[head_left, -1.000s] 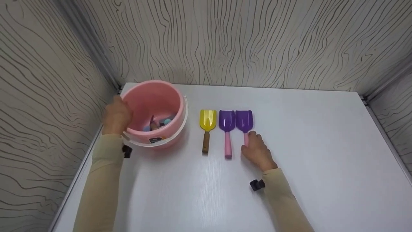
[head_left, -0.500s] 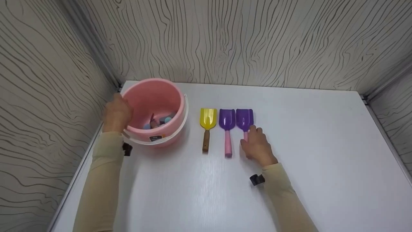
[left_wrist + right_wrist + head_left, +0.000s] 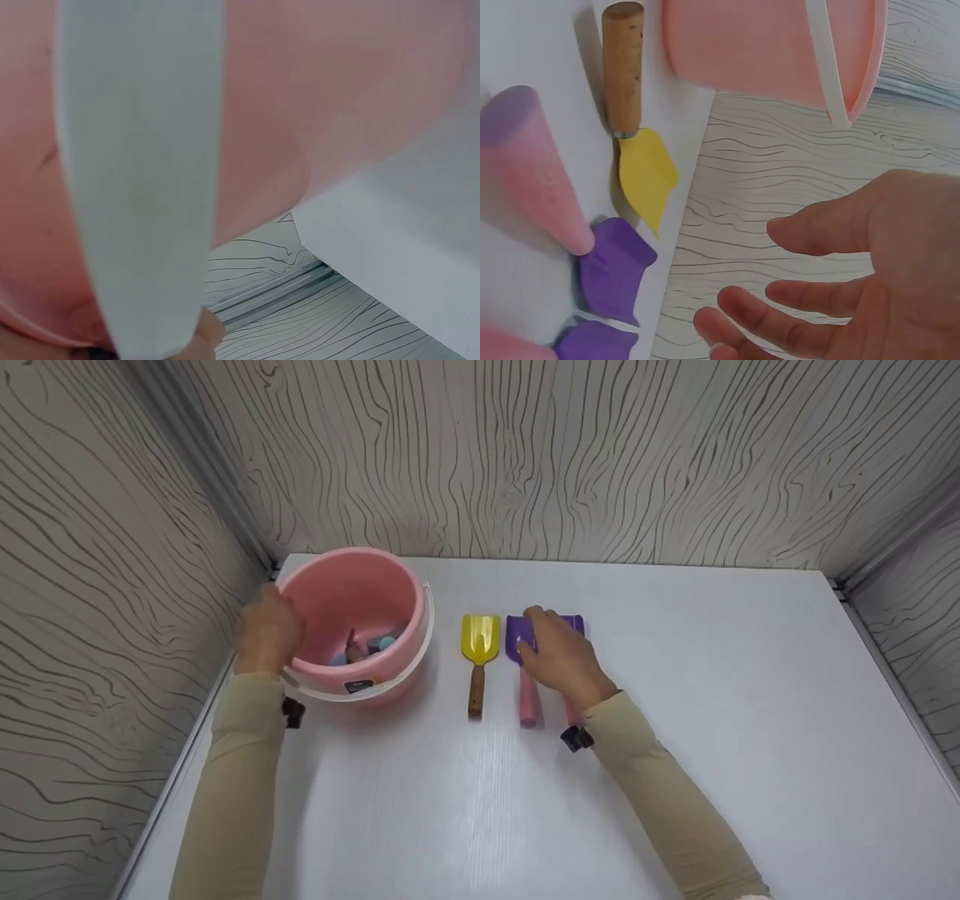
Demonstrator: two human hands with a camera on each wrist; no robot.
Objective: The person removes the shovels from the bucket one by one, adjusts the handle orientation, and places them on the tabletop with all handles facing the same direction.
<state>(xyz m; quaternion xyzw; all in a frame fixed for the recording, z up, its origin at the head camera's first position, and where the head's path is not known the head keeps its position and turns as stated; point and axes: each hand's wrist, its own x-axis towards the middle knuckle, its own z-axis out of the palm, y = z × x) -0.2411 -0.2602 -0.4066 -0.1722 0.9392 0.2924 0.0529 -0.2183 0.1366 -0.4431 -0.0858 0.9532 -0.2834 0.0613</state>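
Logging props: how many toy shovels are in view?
3: yellow shovel right of the pink bucket, then middle purple shovel and rightmost purple shovel, both partly behind the right hand in head view. The bucket could hide more.

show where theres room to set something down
The table is bare right of the right sleeve and between it and the left sleeve, nearer than the shovels; crowded around the pink bucket and left hand, and under the right hand.

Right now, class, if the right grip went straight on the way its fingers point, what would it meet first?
Probably the purple shovel blade nearer the yellow shovel: in the right wrist view, the right grip points toward it, though the gap between them is unclear.
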